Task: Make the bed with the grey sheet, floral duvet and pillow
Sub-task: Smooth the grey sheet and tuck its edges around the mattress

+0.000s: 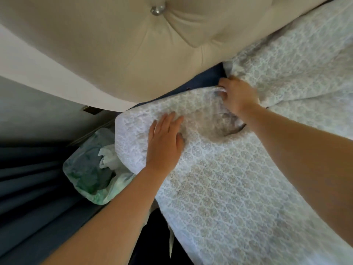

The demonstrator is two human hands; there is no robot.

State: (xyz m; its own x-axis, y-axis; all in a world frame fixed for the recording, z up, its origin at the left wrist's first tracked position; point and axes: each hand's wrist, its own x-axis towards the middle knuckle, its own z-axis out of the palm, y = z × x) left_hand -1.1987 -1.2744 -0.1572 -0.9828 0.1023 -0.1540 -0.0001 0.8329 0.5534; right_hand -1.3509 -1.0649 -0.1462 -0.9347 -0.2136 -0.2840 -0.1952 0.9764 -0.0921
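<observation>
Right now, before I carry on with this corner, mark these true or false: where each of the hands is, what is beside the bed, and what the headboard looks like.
1. The left hand lies flat, fingers spread, on the floral duvet. True.
2. The right hand rests open and flat on the duvet. False: its fingers are curled, gripping a bunched fold of fabric near the headboard.
3. A bin lined with a plastic bag stands beside the bed corner. True.
4. The headboard is dark wood. False: it is cream, padded, with a shiny button.
5. The two hands touch each other. False: they are apart.
</observation>
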